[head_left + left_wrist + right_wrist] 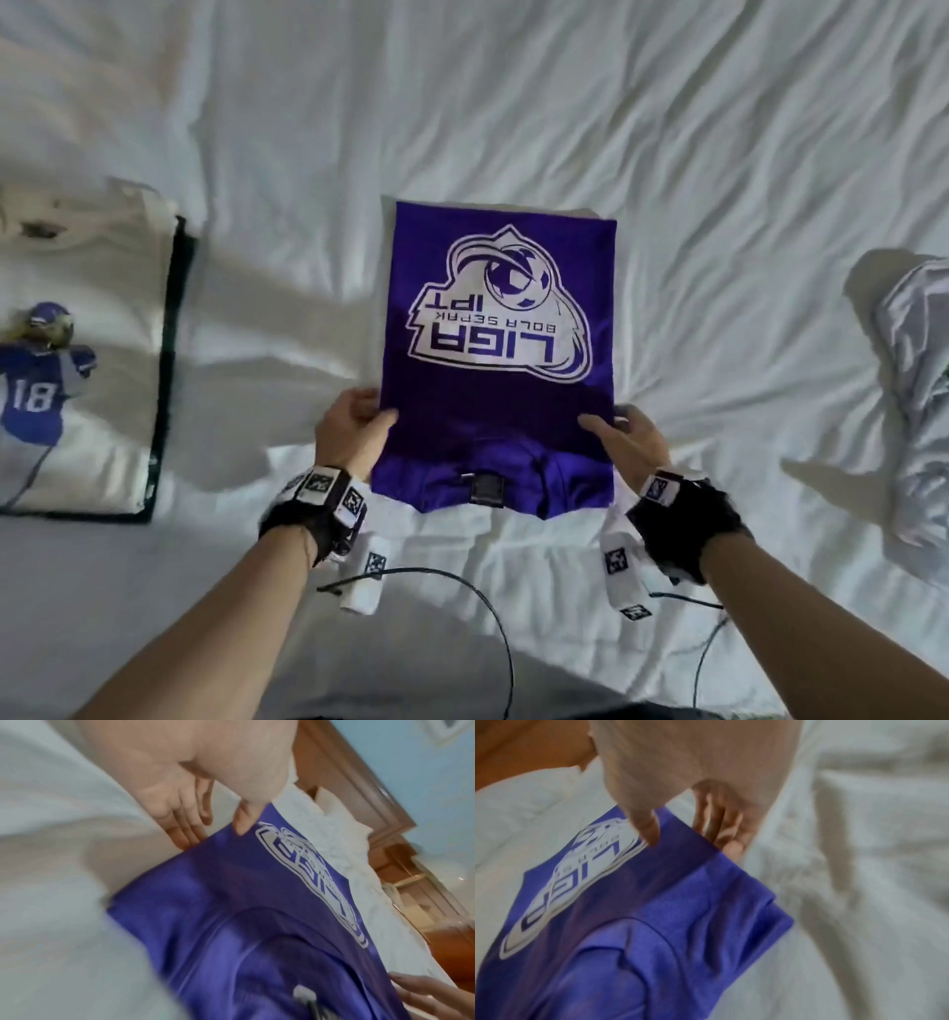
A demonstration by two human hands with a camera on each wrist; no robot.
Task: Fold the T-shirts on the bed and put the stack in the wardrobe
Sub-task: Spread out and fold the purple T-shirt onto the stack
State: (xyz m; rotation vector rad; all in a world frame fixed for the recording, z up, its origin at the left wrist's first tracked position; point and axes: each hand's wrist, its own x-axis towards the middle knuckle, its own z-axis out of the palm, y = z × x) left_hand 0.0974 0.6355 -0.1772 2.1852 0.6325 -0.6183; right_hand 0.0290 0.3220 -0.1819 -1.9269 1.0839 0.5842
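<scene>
The purple T-shirt (495,360) lies folded on the bed (667,154), collar nearest the person, long axis running away. The left hand (352,429) and right hand (624,437) pinch its side edges level with each other, thumbs on top, fingers tucked beneath. A folded white T-shirt (77,349) lies well left of it.

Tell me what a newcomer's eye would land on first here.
The purple shirt, folded mid-bed with a big white logo, held at its sides by the left hand and right hand. A folded white shirt lies on the left, a crumpled one on the right.
</scene>
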